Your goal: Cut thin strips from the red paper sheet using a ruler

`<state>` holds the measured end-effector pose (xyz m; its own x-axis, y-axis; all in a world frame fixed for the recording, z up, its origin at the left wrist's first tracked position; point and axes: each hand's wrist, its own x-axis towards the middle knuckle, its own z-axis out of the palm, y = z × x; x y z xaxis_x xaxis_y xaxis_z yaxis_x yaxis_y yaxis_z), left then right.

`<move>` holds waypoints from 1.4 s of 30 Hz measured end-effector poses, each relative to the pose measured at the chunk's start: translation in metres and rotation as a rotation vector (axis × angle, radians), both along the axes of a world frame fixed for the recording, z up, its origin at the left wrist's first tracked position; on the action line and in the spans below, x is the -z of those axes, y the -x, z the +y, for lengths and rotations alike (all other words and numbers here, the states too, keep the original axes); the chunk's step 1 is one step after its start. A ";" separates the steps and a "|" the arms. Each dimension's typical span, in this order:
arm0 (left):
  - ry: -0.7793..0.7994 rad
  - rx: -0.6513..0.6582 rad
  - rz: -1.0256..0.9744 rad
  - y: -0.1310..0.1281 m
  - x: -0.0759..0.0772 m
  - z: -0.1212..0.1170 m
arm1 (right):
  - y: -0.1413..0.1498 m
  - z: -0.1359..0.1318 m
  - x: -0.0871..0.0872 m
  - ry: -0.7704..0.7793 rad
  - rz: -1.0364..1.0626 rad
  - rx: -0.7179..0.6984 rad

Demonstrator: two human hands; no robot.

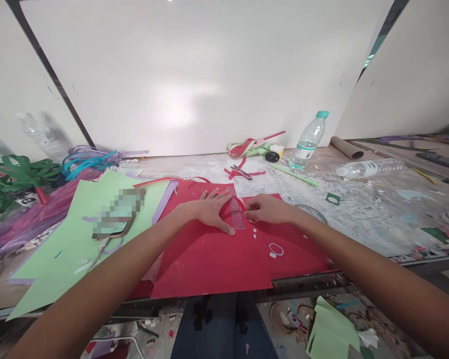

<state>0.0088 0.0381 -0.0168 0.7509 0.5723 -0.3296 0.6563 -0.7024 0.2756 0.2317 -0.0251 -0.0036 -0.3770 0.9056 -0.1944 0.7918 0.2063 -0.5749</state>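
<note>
Nearest, below the table edge, a green scrap (333, 331) lies to the right of the person's legs (224, 329). On the table (381, 224), red paper (209, 269) spans the near middle, with a purple ring (275, 244) lying on its right part. Farther in, a clear ruler (238, 214) lies on this paper between the two hands. The left hand (213, 212) presses down at the ruler's left side, fingers apart and thumb spread toward the near side. The right hand (265, 208) is at the ruler's right side, its fingers bent; whether they are clamped on anything, I cannot tell. To the left, a phone (119, 212) rests on green paper (48, 259). Beyond the hands, a knife (242, 172) lies on red strips (256, 174). Far right, a bottle (307, 144) stands near a tube (347, 147), before a white wall (172, 75).
</note>
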 end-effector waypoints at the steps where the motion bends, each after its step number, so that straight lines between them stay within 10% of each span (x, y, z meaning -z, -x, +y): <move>1: -0.005 0.000 -0.017 0.000 0.001 -0.004 | 0.000 0.001 0.000 -0.003 -0.008 -0.001; 18: -0.155 0.019 -0.043 0.001 -0.001 -0.080 | -0.003 0.004 0.007 -0.086 -0.044 -0.022; 42: -0.146 -0.035 -0.161 -0.002 0.012 -0.078 | -0.001 -0.003 0.003 0.007 0.038 -0.081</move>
<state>0.0112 -0.0396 -0.0291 0.7661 0.6315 -0.1193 0.6366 -0.7202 0.2759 0.2331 -0.0278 -0.0068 -0.4563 0.8704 -0.1849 0.7501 0.2645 -0.6061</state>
